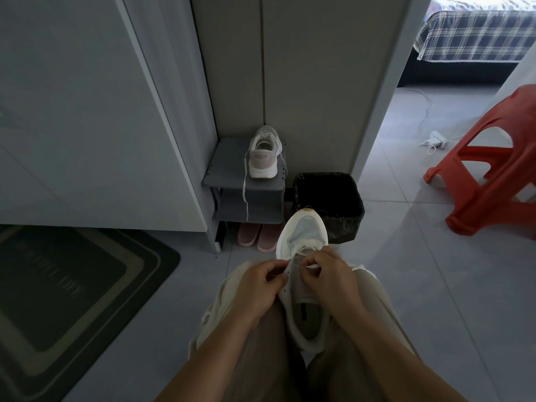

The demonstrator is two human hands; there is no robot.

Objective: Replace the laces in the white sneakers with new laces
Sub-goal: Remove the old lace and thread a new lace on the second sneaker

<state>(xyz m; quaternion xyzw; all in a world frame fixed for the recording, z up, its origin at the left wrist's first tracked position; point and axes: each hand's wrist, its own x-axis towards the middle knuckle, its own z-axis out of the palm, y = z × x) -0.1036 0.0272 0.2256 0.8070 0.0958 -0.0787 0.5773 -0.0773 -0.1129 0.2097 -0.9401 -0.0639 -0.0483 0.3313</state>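
A white sneaker [303,236] is lying on the person's lap, toe pointing away. The left hand [258,288] is pinching its white lace [304,250] beside the left eyelets, and the right hand [333,282] is pinching it over the tongue. The second sneaker [264,155] is sitting on the far shoe rack [223,169].

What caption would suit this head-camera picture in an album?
Left hand and right hand pinch the lace of a white sneaker on the lap; the other sneaker sits on a shoe rack.
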